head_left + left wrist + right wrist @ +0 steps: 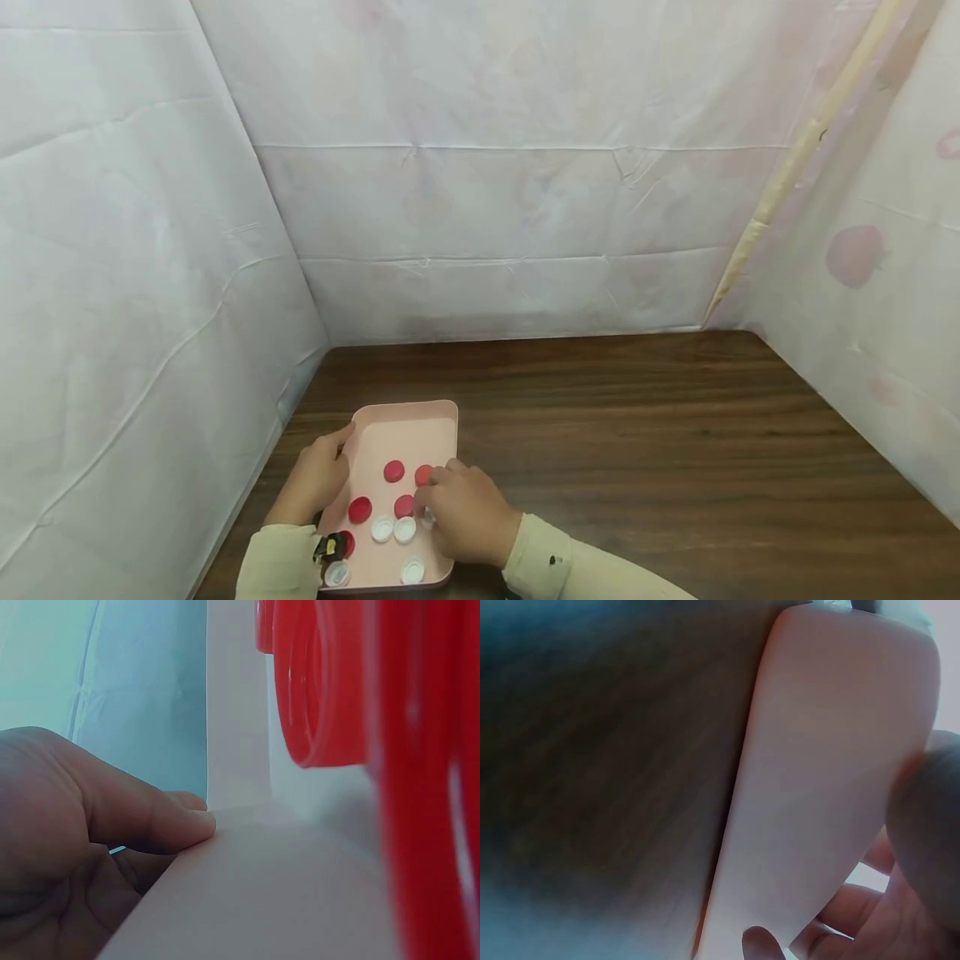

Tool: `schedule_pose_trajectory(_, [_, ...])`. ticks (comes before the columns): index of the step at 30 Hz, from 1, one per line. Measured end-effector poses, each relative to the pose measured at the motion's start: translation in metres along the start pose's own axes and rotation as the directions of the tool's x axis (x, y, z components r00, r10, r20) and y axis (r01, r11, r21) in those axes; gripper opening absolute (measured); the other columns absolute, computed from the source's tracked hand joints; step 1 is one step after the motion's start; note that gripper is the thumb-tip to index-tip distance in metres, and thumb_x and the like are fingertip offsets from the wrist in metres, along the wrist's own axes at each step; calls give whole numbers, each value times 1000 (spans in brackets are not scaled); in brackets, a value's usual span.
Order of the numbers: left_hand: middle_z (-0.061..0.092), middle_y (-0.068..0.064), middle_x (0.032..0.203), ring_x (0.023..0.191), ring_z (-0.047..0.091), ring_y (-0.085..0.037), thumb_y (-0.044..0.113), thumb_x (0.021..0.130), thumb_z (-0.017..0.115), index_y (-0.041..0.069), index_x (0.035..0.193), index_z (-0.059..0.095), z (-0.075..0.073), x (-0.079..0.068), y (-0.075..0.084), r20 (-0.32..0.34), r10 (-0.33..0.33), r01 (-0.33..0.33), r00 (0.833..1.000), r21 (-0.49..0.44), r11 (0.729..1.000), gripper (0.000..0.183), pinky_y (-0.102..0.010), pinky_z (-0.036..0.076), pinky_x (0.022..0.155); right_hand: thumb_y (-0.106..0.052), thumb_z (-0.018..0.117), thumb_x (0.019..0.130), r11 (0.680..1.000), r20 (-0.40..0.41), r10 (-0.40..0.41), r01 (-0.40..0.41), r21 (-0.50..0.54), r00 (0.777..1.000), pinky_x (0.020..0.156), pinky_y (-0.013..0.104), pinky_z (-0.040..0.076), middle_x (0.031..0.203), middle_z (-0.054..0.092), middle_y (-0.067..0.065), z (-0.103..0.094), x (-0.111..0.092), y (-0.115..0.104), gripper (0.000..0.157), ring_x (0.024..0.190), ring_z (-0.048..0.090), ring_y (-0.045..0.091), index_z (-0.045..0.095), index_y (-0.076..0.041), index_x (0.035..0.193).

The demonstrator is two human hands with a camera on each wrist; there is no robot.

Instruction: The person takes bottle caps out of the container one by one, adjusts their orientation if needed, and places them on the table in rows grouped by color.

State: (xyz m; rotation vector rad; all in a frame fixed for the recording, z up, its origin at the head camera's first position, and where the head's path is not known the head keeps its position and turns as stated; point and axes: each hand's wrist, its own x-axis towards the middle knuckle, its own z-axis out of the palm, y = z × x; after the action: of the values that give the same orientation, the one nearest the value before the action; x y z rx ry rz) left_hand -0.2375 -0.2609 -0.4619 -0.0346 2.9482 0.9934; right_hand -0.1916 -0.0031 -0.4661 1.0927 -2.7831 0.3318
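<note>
A shallow pink tray [405, 425] lies on the table with several red and white bottle caps in it. My left hand [318, 477] grips its left rim, the thumb [172, 825] over the edge in the left wrist view. My right hand [468, 512] reaches over the right rim, fingers bent down among the caps. Near its fingertips are a coral-red cap [423, 475], a pinkish-red cap [403, 506] and a partly covered white cap [428, 518]. I cannot tell whether the fingers hold a cap. The right wrist view shows the tray's outer wall [825, 765] beside that hand.
Further caps in the tray include a red cap [393, 471], a darker red cap [360, 509] and a white cap [412, 570] by the near edge. The dark wooden table [637, 450] extends rightward. Pale cloth walls [487, 200] enclose it at the back and sides.
</note>
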Motion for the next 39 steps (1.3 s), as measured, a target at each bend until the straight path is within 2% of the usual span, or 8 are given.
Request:
schedule_pose_trajectory(4, [52, -31, 149, 131, 60, -45, 4, 101, 42, -3, 155, 42, 1, 0, -1, -6, 6, -6, 1000, 1, 1000, 54, -61, 50, 105, -20, 84, 72, 1000, 4, 4, -4, -5, 1000, 59, 23, 38, 81, 62, -13, -1, 0, -1, 24, 72, 45, 7, 77, -35, 90])
schedule_pose_trajectory(9, [52, -31, 149, 125, 64, -42, 3, 100, 42, -4, 154, 43, 1, 1, 1, -15, 10, -9, 1000, 13, 1000, 54, -53, 57, 97, -20, 82, 77, 1000, -34, -2, 1, -16, 999, 61, 21, 41, 86, 63, -11, -2, -1, -1, 26, 74, 47, 7, 77, -33, 99])
schedule_pose_trajectory(14, [52, -31, 148, 105, 68, -34, 2, 100, 43, -5, 154, 43, 1, 1, 2, -13, 4, -4, 1000, 16, 1000, 54, -41, 58, 83, -20, 79, 82, 999, -101, -18, 21, 30, 995, 63, 16, 46, 96, 63, -9, -2, -3, 1, 26, 80, 50, 6, 78, -30, 106])
schedule_pose_trajectory(17, [52, -32, 148, 94, 65, -30, 2, 99, 43, -5, 153, 43, 1, 2, 3, -10, 4, -4, 1000, 16, 1000, 55, -35, 54, 75, -20, 78, 83, 998, -142, -23, 30, 49, 990, 62, 13, 46, 98, 62, -9, -2, -4, 4, 24, 83, 51, 5, 79, -29, 105])
schedule_pose_trajectory(22, [52, -32, 147, 100, 67, -32, 2, 99, 43, -6, 153, 44, 0, 2, 4, -14, 4, -3, 1000, 27, 1000, 54, -40, 57, 79, -21, 79, 84, 998, -196, -8, 21, 62, 981, 58, 13, 43, 97, 62, -8, -10, -6, 10, 23, 83, 51, 6, 78, -28, 106])
schedule_pose_trajectory(29, [50, -32, 149, 100, 64, -32, 3, 100, 43, -4, 155, 42, -2, 2, 3, -6, -14, 14, 1000, 36, 999, 56, -36, 53, 78, -23, 81, 82, 998, -259, 41, -25, 65, 965, 61, 18, 50, 97, 65, -5, -21, -10, 25, 21, 83, 53, 8, 79, -24, 103])
schedule_pose_trajectory(34, [51, -32, 149, 103, 66, -31, 4, 100, 43, -3, 155, 41, -2, 1, 2, -6, -11, 11, 1000, 38, 999, 55, -37, 54, 79, -25, 81, 84, 994, -245, 102, -86, 73, 964, 69, 25, 57, 100, 67, -4, -25, -15, 37, 20, 88, 58, 10, 78, -22, 104])
schedule_pose_trajectory(39, [50, -31, 150, 109, 66, -34, 3, 100, 43, -3, 156, 41, -1, 0, 4, 2, -18, 18, 1000, 29, 999, 56, -42, 57, 84, -22, 80, 81, 987, -222, 151, -133, 95, 963, 67, 25, 54, 95, 65, -5, -25, -19, 47, 19, 86, 57, 10, 78, -20, 100])
